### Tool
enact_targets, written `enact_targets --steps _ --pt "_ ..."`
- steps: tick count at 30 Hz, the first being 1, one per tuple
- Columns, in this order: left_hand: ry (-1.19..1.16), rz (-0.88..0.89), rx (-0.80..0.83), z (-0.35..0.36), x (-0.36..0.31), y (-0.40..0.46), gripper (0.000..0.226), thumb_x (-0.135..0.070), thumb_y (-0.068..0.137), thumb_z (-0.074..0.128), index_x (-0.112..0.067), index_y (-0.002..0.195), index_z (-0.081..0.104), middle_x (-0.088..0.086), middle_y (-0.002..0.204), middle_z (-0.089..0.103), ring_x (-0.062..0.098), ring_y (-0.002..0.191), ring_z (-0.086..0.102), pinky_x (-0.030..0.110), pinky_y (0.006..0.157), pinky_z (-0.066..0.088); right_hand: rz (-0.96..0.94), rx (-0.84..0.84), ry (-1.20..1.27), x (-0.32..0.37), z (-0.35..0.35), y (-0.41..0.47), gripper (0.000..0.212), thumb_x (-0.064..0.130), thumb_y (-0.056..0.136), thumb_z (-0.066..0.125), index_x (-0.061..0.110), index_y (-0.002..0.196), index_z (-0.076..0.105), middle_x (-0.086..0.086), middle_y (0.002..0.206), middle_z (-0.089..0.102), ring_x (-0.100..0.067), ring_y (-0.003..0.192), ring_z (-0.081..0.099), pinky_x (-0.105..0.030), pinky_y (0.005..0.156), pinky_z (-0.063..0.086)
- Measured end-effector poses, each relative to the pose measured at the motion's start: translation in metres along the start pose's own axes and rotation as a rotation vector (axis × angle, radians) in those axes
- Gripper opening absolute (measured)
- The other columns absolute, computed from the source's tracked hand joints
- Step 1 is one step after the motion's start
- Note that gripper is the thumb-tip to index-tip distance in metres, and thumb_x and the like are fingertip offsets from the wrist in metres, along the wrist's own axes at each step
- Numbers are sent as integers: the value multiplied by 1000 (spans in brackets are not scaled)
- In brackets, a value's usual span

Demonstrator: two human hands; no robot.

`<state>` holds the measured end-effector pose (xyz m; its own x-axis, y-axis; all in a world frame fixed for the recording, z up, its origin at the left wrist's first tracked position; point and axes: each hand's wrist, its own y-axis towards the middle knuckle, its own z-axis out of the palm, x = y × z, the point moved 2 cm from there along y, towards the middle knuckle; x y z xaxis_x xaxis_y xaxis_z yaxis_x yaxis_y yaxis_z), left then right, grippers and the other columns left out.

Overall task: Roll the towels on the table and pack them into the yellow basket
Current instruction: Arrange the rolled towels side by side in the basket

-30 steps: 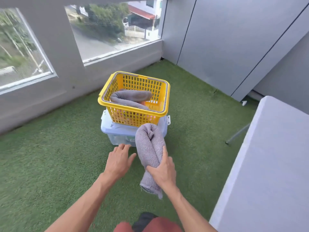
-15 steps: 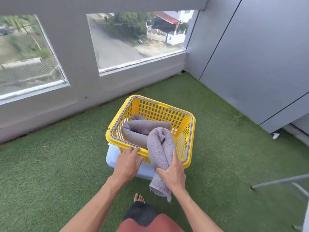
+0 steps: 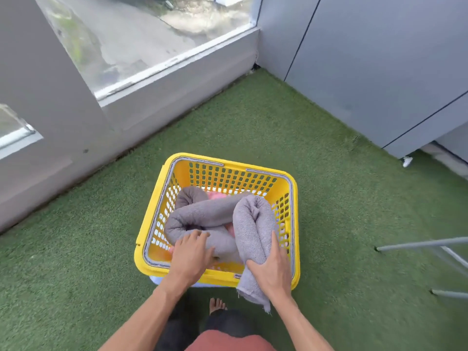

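We see the yellow basket (image 3: 229, 171) at centre frame, sitting on green turf (image 3: 342, 198) w/ a pale blue box (image 3: 155, 279) peeking out under its lower left corner. Inside it lies a rolled grey towel (image 3: 200, 216), bent in a curve from the upper left of the basket interior down toward the lower middle. Bits of pink (image 3: 217, 196) show beneath it; we can't tell what that item is.

Left hand (image 3: 191, 254) is inside the basket at its lower edge, fingers fairly straight and spread, resting on the near end of that rolled towel; not wrapped round it as far as we can see.

Right hand (image 3: 272, 269) grasps a second rolled towel (image 3: 253, 224), thumb on the towel's left side and fingers along its right side. This roll stands tilted over the right part of the basket, its folded top end toward the basket's upper right interior, its loose tail hanging out over the near rim down to lower centre frame. It touches the first towel on its left side.

Bottom of frame: both forearms, red shorts (image 3: 228, 342), and a bare foot (image 3: 216, 305) just below the basket. Right edge: grey metal legs (image 3: 417, 244) on the turf. Upper left: grey wall w/ a window (image 3: 152, 34); upper right: grey panels (image 3: 379, 59).
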<state>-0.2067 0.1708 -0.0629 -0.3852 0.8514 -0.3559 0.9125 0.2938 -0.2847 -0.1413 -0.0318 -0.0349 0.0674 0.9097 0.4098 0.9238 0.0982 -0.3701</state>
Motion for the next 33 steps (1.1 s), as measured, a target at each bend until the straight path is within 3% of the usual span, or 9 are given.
enact_targets --steps 4,7,10,13,19,26,29,33 --pt "86 123 -5 9 17 45 43 -41 80 71 -15 112 63 7 111 60 31 100 61 42 77 52 108 -43 -60 1 13 27 109 57 65 65 34 151 3 -7 132 48 -27 118 50 -42 91 47" --pt "199 140 72 31 37 77 72 -54 67 78 -11 122 60 18 127 58 39 116 57 55 83 52 146 -60 -133 -1 29 54 109 57 67 68 33 152 4 -7 129 49 -27 117 50 -41 89 48" --pt "310 140 242 63 65 94 117 -88 47 58 -28 145 39 20 151 34 43 138 30 76 70 41 144 -83 -204 -9 50 79 110 56 70 71 28 153 5 -9 130 48 -29 117 50 -42 86 49" --pt "332 157 309 86 92 105 135 -74 26 81 -34 146 33 16 159 17 34 147 -1 83 69 33 156 -68 -241 -27 78 106 112 52 73 71 25 153 -3 -11 130 45 -31 113 51 -42 84 50" --pt "283 176 210 102 116 112 129 -41 45 94 -35 151 21 13 161 5 34 148 0 79 87 30 250 57 -284 -62 144 149 111 44 83 68 21 150 -17 -18 144 26 -33 124 41 -43 92 49" --pt "240 171 177 116 121 111 120 -29 57 91 -33 152 17 12 162 -5 35 148 -7 77 94 18 306 172 -231 -83 193 180 123 51 75 75 28 148 -22 -24 142 22 -38 123 40 -46 95 45" --pt "206 151 210 110 117 109 116 -33 60 88 -33 152 18 10 162 -7 33 148 -9 77 96 16 278 223 -65 -85 177 179 121 54 71 77 31 150 -11 -21 146 23 -40 129 37 -50 100 43" --pt "155 130 179 92 106 97 101 -37 68 83 -31 151 26 8 162 -5 33 148 -3 72 104 17 41 18 102 -56 121 173 91 29 82 74 26 152 16 -8 147 34 -25 135 35 -39 109 39"
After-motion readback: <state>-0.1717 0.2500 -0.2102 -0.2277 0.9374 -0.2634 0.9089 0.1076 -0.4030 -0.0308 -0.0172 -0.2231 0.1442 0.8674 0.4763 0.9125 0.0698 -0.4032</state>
